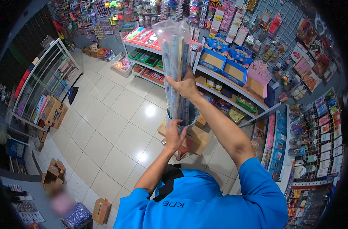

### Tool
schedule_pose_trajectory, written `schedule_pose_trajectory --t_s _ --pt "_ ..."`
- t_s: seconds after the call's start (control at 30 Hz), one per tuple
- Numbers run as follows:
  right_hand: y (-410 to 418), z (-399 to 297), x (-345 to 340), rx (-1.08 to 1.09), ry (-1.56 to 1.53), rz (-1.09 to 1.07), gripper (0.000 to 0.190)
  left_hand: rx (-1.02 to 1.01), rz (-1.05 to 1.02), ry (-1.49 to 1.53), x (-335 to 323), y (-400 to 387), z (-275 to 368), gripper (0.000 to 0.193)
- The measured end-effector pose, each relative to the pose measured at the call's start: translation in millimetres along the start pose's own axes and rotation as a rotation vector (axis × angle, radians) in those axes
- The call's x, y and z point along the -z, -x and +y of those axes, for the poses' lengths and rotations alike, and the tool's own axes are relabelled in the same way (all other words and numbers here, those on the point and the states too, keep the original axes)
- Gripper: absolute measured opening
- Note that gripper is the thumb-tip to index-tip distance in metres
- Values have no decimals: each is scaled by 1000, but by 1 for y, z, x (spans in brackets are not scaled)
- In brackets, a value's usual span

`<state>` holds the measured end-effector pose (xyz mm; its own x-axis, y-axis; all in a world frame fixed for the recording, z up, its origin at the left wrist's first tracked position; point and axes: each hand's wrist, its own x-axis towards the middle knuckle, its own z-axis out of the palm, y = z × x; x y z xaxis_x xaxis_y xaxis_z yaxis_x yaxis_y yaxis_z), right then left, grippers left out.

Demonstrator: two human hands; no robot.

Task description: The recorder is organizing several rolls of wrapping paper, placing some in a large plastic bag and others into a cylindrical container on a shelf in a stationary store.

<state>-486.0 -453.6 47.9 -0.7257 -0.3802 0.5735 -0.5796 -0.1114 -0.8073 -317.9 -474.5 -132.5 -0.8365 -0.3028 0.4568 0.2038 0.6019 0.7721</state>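
My right hand (185,86) grips a tall bundle of long rolls, seemingly wrapping paper (174,60), sleeved in clear plastic. The bundle stands upright, mostly pale blue with a cream roll among them. Its lower end reaches a bluish round bin (194,121) that holds more dark rolls. At the near side of that bin is my left hand (174,136), with thumb and fingers spread. Whether it touches the rim is unclear. A cardboard box (201,140) lies beneath the bin, partly covered by my left hand.
Shelving with blue display boxes (234,71) stands ahead on the right. Shelves with green trays (146,58) are behind the bundle. A glass showcase (45,83) and carton (55,113) are at left. A blurred person (60,200) is at lower left.
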Motion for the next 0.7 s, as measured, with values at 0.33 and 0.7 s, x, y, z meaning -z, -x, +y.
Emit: schedule_pose_trajectory --t_s 0.33,0.7 --pt "16 8 2 94 -7 -71 83 329 126 284 28 -107 6 72" --pt "0 85 38 -462 -269 -77 101 225 225 375 14 -108 -10 60"
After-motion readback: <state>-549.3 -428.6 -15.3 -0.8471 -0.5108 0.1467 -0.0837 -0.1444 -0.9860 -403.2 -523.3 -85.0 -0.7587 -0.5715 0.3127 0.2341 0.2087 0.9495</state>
